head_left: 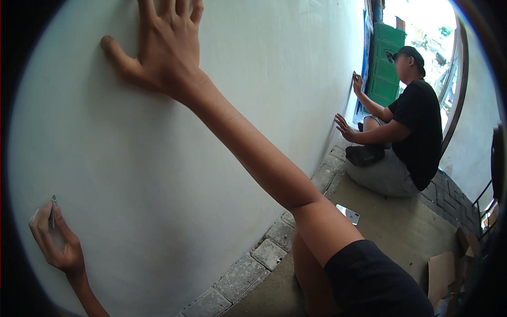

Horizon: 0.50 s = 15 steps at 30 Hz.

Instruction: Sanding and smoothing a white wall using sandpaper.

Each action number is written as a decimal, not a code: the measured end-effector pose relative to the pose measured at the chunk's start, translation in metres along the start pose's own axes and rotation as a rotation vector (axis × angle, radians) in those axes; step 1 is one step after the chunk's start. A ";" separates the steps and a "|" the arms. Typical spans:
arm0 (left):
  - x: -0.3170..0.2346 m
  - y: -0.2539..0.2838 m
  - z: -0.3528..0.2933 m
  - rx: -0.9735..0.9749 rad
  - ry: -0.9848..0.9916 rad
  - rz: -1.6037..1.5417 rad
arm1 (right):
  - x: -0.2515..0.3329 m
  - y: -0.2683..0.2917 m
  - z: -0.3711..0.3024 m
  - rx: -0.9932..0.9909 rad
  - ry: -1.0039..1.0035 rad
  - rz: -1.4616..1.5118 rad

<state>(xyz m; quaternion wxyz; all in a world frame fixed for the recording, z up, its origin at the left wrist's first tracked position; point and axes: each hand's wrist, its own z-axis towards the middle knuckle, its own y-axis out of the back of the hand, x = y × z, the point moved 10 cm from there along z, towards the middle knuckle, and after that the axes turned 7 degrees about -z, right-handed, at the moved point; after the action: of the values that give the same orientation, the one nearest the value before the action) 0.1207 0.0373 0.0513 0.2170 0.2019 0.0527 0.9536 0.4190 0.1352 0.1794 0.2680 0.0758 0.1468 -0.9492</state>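
Note:
My right hand is spread with its palm against the pale painted wall. Its thumb points out to the left, and the upper edge of the picture cuts off some fingertips. Low at the left, close to the wall, my left hand pinches a thin grey piece between thumb and fingers. Only a narrow edge of that piece shows, so its kind is unclear. My bare right forearm crosses the view from a black sleeve at the lower right.
Another person in a black cap and shirt sits along the wall, both hands near it. A white phone lies on the floor. Paving blocks edge the wall. Cardboard lies at right; a green panel stands behind.

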 end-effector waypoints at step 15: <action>0.015 0.012 -0.003 0.008 -0.022 0.089 | 0.001 -0.003 0.002 0.044 0.015 -0.182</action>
<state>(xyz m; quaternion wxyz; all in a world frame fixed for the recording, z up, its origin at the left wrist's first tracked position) 0.1025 0.0333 0.0562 0.1744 0.2155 0.0451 0.9598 0.4166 0.1362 0.1813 0.1778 0.0751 0.1342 -0.9720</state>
